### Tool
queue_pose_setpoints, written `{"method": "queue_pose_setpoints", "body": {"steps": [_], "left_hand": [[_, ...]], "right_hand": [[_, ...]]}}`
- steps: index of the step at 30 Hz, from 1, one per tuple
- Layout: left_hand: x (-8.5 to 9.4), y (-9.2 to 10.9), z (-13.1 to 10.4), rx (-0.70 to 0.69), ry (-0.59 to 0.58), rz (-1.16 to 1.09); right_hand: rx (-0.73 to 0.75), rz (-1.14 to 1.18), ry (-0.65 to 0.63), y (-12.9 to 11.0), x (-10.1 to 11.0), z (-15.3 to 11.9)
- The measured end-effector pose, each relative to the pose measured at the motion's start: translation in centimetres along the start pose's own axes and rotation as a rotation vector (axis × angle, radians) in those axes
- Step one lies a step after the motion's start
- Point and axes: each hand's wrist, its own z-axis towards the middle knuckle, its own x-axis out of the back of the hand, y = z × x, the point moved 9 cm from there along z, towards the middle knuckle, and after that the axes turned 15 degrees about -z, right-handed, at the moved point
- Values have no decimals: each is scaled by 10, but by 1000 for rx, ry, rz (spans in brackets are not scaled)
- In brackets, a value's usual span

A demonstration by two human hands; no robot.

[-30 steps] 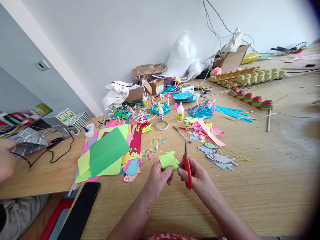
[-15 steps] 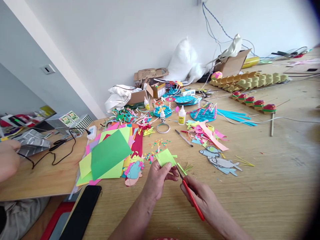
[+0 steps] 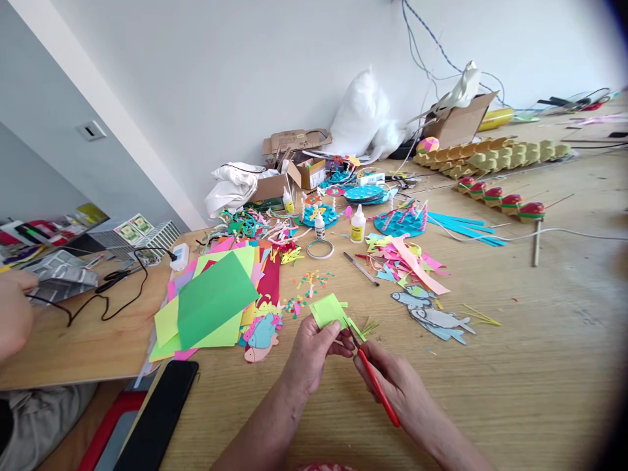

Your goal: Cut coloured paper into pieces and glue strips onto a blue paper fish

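Between the thumb and fingers of my left hand [image 3: 315, 347] is a small piece of lime-green paper [image 3: 327, 310]. My right hand [image 3: 390, 376] is closed round the red handles of a pair of scissors [image 3: 377, 386]. The dark blades meet the right edge of the paper, where a narrow strip [image 3: 356, 331] stands off from it. Just beyond the paper lie tiny coloured paper bits [image 3: 311, 281]. Paper fish cutouts [image 3: 261, 337] lie to the left of my left hand, and grey and blue fish [image 3: 434, 318] to the right.
Coloured paper sheets [image 3: 216, 301] are stacked at left, near a black phone-like slab [image 3: 157, 415]. Glue bottles [image 3: 358, 224], a tape roll [image 3: 320, 249], a pen [image 3: 361, 269] and paper scraps [image 3: 407, 258] lie ahead. Another person's hand [image 3: 14, 314] is at far left. Egg cartons [image 3: 510, 159] stand back right.
The scissor blades sit slightly differently at the paper's edge, and the strip there looks shorter. Both hands keep their hold. The whole view has shifted a little.
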Motion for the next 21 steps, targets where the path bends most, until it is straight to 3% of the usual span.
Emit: {"method": "queue_pose_setpoints", "body": {"steps": [13,21], "left_hand": [[5,-7,2,45,15,-5],[8,1,5,-38,22,82]], "right_hand": [[54,-131,98,0,5,-1],[16,-66,33,8,-5,-1]]}}
